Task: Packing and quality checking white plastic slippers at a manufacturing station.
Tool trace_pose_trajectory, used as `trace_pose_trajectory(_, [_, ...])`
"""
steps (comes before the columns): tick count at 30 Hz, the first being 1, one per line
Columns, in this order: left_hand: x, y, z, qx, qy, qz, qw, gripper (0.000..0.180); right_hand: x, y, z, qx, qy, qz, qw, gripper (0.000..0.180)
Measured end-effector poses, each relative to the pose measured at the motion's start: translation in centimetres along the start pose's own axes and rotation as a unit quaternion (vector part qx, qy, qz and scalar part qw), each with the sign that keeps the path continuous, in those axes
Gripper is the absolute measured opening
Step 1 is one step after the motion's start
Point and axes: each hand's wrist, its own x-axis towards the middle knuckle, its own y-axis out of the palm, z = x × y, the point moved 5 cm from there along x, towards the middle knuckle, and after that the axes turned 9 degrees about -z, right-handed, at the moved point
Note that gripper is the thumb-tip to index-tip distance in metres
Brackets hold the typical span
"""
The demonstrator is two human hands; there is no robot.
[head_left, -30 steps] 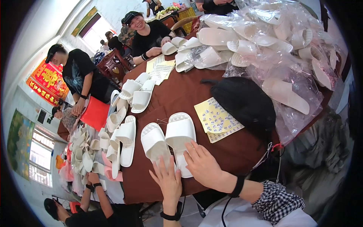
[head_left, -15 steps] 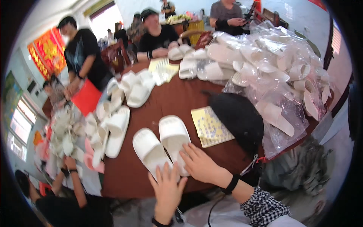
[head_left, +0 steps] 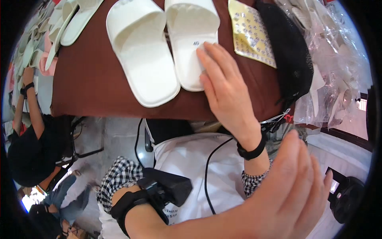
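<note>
A pair of white slide slippers lies side by side on the brown-covered table, the left slipper [head_left: 147, 67] next to the right slipper [head_left: 189, 59]. My right hand [head_left: 227, 83] rests on the right slipper with its fingers stretched over the insole's edge, beside a small dark printed mark. Close to the camera, my left hand [head_left: 286, 187] is raised and reaches across to the right with fingers extended, holding nothing visible. A yellow sheet of small round stickers [head_left: 252, 34] lies right of the slippers, partly under a black mesh cap [head_left: 288, 55].
More white slippers [head_left: 81, 24] lie at the far left, where another person's arms [head_left: 34, 103] reach in. Clear plastic bags of slippers [head_left: 334, 63] crowd the right side. The brown tablecloth [head_left: 87, 79] ends in front of my lap, and a black cable [head_left: 207, 171] runs across my white clothing.
The view has tipped down and closer to the slippers. My left hand has left the left slipper and risen toward the camera at right. My right hand stays on the right slipper.
</note>
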Motion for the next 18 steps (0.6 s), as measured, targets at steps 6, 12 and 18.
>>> trace_pose_trajectory(6, [-1.8,0.5,4.2,-0.004,-0.069,-0.087,0.994,0.039,-0.2,0.3,-0.4,-0.003,-0.012,0.000,1.000,0.046])
trace_pose_trajectory(12, [-3.2,4.4,16.2,0.187,-0.213,-0.221,0.933,0.047,-1.3,0.5,-0.9,0.051,0.005,-0.031,0.998,0.041])
trace_pose_trajectory(18, [-4.6,6.5,17.1,0.293,-0.164,-0.208,0.919,0.054,-0.8,-2.1,-0.1,0.135,0.007,-0.060,0.989,0.030])
